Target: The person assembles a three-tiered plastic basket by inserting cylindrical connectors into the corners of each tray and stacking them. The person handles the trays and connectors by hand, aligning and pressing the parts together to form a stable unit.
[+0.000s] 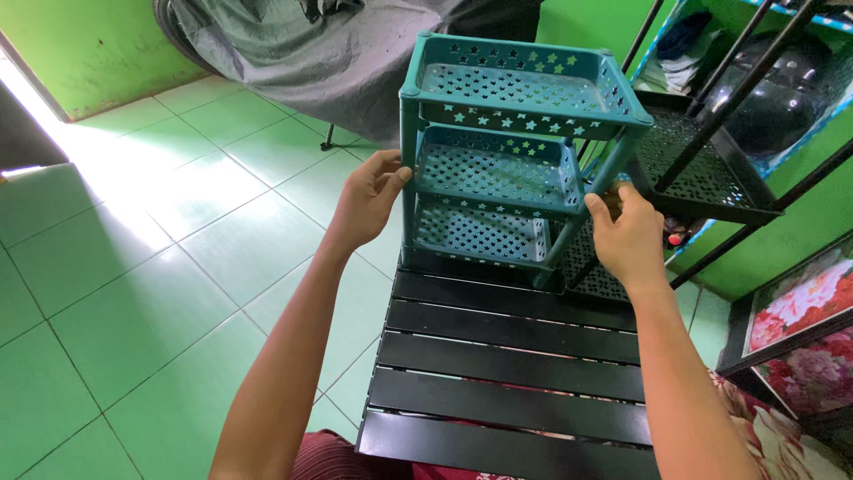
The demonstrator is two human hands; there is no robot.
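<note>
Black slatted table [511, 373] bears a teal rack [515, 151] — three star-punched tiers.

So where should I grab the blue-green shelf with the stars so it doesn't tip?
Probably by the two front corner posts of the teal star shelf, at the middle tier, one from each side. It is tall and narrow, so a two-sided hold steadies it. The left hand and right hand are placed there.

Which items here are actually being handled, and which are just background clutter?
In hand:
- teal three-tier plastic rack, gripped on both sides
- left hand, right hand
- black slatted table it stands on

Lying about:
- black metal shelf
- dark helmet
- grey cover
- flower pictures
</note>
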